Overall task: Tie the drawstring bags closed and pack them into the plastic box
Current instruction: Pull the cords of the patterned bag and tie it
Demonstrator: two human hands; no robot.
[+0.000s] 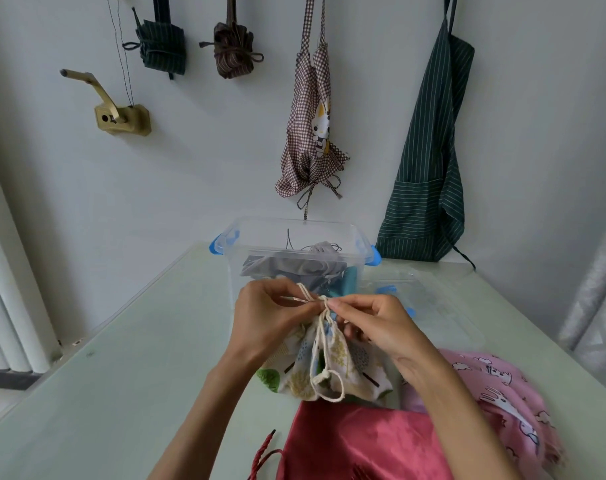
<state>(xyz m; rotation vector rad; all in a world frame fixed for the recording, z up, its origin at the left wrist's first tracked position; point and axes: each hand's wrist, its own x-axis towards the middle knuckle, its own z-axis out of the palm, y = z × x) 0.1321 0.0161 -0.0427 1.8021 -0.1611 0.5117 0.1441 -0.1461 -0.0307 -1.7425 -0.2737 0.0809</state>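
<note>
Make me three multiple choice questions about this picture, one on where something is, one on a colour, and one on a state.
1. Where is the clear plastic box with blue latches?
A. Behind the tree-print drawstring bag
B. On the floor
C. Hanging on the wall

2. What colour is the shiny satin bag nearest the camera?
A. Yellow
B. Red
C. Black

3. What are the left hand and right hand doing?
A. Resting flat on the table
B. Lifting the box
C. Pinching the cream cord at the bag's gathered neck

Answers: 1 A, the box stands on the table beyond the bag. 2 B, its fabric is red. 3 C, both sets of fingers meet at the cord.
</note>
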